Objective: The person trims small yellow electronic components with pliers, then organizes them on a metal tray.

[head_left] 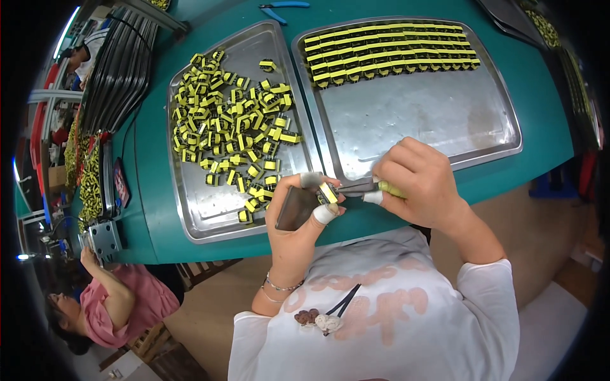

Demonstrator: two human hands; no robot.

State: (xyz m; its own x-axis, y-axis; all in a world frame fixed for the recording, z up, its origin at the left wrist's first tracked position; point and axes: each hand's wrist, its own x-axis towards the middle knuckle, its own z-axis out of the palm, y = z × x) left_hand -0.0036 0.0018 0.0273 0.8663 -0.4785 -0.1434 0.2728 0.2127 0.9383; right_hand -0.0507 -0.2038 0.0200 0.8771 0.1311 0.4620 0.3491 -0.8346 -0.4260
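While the taped thumb and finger of the left hand (290, 240) pinch a small yellow-and-black part (328, 192), the right hand (417, 181) is closed around pliers (360, 188), whose tips are at this part; if they touch it, I cannot tell. Beyond, the left metal tray (204, 214) bears a loose heap of similar parts (223, 119), and the right tray (432, 114), neat rows (394, 56).

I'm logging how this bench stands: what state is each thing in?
Left hand: pinching a part.
Right hand: closed around pliers.
Pliers: tips at the part; whether touching, unclear.
Left tray: holding jumbled loose parts.
Right tray: holding neat rows of parts along its far side.
Blue-handled tool: lying on the table, handles spread.
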